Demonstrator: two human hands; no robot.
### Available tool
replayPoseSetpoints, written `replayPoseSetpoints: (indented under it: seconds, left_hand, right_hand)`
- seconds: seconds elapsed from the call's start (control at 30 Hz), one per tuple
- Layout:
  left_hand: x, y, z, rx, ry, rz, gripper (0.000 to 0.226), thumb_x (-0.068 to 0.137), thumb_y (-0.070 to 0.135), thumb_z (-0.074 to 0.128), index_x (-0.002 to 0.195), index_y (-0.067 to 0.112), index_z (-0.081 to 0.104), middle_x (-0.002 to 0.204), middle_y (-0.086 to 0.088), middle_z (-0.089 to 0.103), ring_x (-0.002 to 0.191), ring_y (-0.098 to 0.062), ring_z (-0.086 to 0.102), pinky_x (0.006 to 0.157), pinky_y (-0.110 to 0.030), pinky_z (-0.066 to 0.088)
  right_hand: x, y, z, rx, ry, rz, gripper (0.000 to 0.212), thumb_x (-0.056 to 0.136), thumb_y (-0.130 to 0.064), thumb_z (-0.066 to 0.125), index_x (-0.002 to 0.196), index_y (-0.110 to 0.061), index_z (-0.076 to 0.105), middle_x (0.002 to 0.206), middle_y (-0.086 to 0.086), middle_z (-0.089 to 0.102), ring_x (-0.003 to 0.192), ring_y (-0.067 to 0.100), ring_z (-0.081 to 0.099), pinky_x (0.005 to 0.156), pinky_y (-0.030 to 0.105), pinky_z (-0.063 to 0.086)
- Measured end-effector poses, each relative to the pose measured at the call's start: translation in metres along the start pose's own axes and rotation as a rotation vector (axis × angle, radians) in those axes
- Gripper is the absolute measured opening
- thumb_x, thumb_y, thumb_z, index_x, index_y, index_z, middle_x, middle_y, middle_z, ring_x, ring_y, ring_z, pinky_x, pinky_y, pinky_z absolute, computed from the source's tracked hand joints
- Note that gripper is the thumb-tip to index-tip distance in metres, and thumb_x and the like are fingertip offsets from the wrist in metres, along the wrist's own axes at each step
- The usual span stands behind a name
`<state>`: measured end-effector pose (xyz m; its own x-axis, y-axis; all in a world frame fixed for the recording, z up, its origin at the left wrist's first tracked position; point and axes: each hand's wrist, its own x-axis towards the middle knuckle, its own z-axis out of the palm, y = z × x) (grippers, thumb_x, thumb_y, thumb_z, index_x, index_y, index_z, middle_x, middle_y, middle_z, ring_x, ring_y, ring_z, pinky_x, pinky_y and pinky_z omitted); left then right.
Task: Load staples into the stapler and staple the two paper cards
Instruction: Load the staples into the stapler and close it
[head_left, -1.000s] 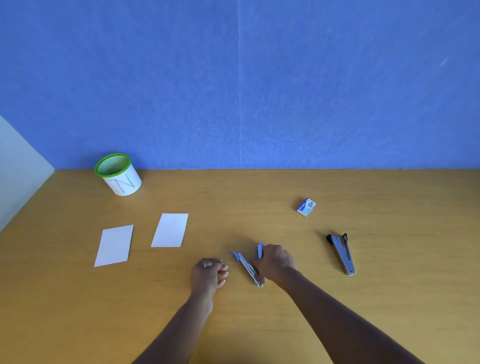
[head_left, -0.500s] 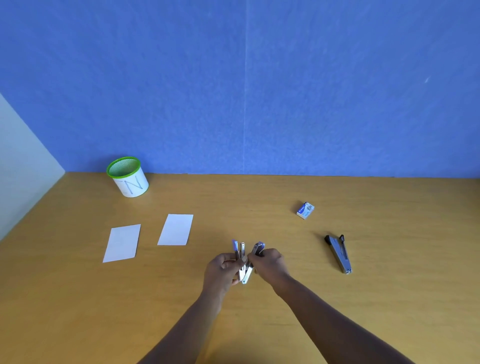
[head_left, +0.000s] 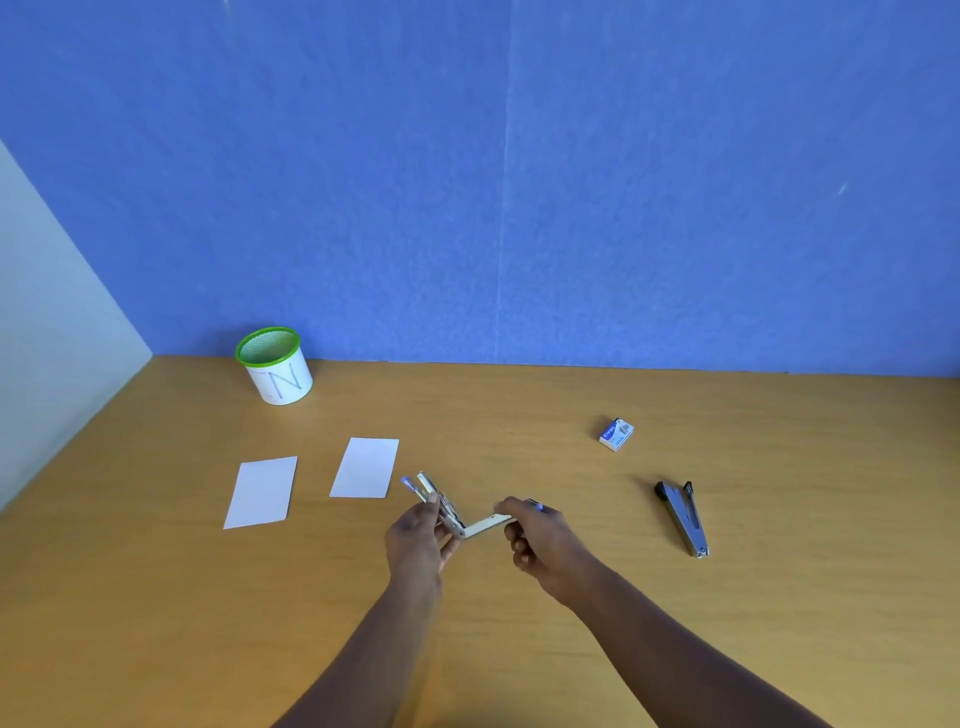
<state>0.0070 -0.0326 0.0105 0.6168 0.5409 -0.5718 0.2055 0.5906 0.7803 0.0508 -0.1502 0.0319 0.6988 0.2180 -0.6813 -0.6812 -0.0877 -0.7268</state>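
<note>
The stapler (head_left: 483, 526) is swung open into a wide V and held just above the desk (head_left: 519, 415), about midway between its left and right edges. The hinge points toward the person. The left hand (head_left: 418, 540) comes up from below, its fingers curled round the half that slants toward the back-left, whose blue-tipped end sticks out past them. The right hand (head_left: 540, 540) reaches in from the right, its fingers pinching the far end of the other half, with the knuckles turned up.

That end is mostly hidden under the fingers (only a bit of blue shows), and the channel is too small to tell whether it holds staples. Both forearms are cut off at the bottom of the view.

Two white cards lie flat and apart, left of the stapler: the near card (head_left: 262, 491) and the far card (head_left: 365, 467). A small blue staple box (head_left: 616, 434) sits toward the back-right. A second stapler (head_left: 683, 519), closed, lies nearer the right edge. A green-rimmed cup (head_left: 275, 366) stands by the back-left corner, and its contents cannot be made out.
</note>
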Motion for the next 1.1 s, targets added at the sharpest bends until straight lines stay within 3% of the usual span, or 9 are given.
replayPoseSetpoints:
  seconds: [0.2,0.37,0.47,0.53,0.7,0.83,0.9,0.97,1.1]
  left_hand:
    - [0.002,0.012,-0.002,-0.144,-0.005,0.04,0.02,0.096,0.018,0.05,0.106,0.002,0.056,0.085,-0.007,0.06,0.073,-0.021,0.06,0.058,-0.029,0.056]
    - [0.002,0.019,-0.002,-0.203,-0.021,0.079,0.026,0.099,0.018,0.043,0.115,0.001,0.053,0.087,-0.01,0.059,0.076,-0.02,0.059,0.08,-0.039,0.048]
    - [0.001,0.021,-0.002,-0.205,-0.071,0.115,0.029,0.1,0.023,0.04,0.106,0.002,0.059,0.083,-0.011,0.059,0.072,-0.02,0.061,0.07,-0.032,0.052]
    - [0.001,0.022,-0.002,-0.23,-0.085,0.132,0.031,0.1,0.024,0.039,0.103,0.001,0.059,0.078,-0.01,0.057,0.058,-0.014,0.063,0.059,-0.026,0.056]
    - [0.001,0.025,0.0,-0.24,-0.113,0.119,0.033,0.1,0.023,0.04,0.108,-0.003,0.059,0.069,-0.007,0.049,0.041,-0.006,0.052,0.048,-0.016,0.049]
    - [0.001,0.023,-0.002,-0.196,-0.149,0.08,0.035,0.099,0.025,0.041,0.101,-0.003,0.062,0.059,-0.003,0.05,0.04,-0.006,0.05,0.043,-0.016,0.045]
    - [0.0,0.021,-0.002,-0.165,-0.172,0.055,0.035,0.099,0.025,0.041,0.095,-0.001,0.063,0.05,0.0,0.052,0.04,-0.006,0.049,0.042,-0.017,0.044]
    - [-0.002,0.021,-0.001,-0.131,-0.19,0.03,0.035,0.099,0.024,0.041,0.091,-0.001,0.064,0.048,0.001,0.052,0.038,-0.007,0.047,0.04,-0.017,0.042]
    - [-0.005,0.019,0.002,-0.042,-0.168,-0.021,0.034,0.099,0.019,0.042,0.077,0.003,0.061,0.057,-0.006,0.052,0.04,-0.011,0.05,0.041,-0.019,0.042]
  right_hand:
    - [-0.008,0.004,-0.004,0.116,-0.061,0.07,0.021,0.084,-0.027,0.063,0.084,-0.006,0.063,0.053,-0.001,0.041,0.046,0.008,0.032,0.042,0.018,0.027]
    - [-0.01,0.011,-0.006,-0.012,-0.128,0.05,0.019,0.087,-0.024,0.06,0.087,-0.006,0.066,0.059,0.001,0.044,0.051,0.007,0.035,0.045,0.018,0.03]
    - [-0.011,0.013,-0.001,-0.148,-0.215,0.007,0.025,0.088,-0.028,0.057,0.083,-0.007,0.068,0.056,-0.001,0.042,0.051,0.008,0.033,0.047,0.02,0.027]
    - [-0.011,0.014,0.004,-0.26,-0.238,-0.025,0.025,0.087,-0.03,0.058,0.081,-0.008,0.069,0.054,-0.002,0.042,0.052,0.01,0.033,0.046,0.02,0.026]
    - [-0.009,0.016,0.011,-0.608,-0.154,-0.203,0.022,0.08,-0.039,0.066,0.077,-0.017,0.065,0.069,-0.004,0.053,0.058,0.008,0.042,0.053,0.019,0.032]
    - [-0.006,0.012,0.014,-0.66,-0.059,-0.392,0.011,0.081,-0.027,0.067,0.079,-0.017,0.063,0.059,-0.008,0.045,0.052,0.003,0.038,0.045,0.01,0.029]
    - [-0.007,0.009,0.017,-0.66,-0.002,-0.524,0.008,0.082,-0.019,0.066,0.086,-0.013,0.064,0.057,-0.008,0.041,0.05,0.004,0.037,0.046,0.01,0.029]
    - [-0.008,0.008,0.021,-0.678,0.037,-0.633,0.018,0.082,-0.016,0.064,0.1,-0.011,0.063,0.058,-0.008,0.042,0.051,0.005,0.039,0.053,0.016,0.034]
    - [-0.015,0.005,0.03,-0.776,0.019,-0.777,0.028,0.086,-0.016,0.057,0.114,-0.02,0.058,0.06,-0.008,0.044,0.051,0.005,0.044,0.052,0.015,0.034]
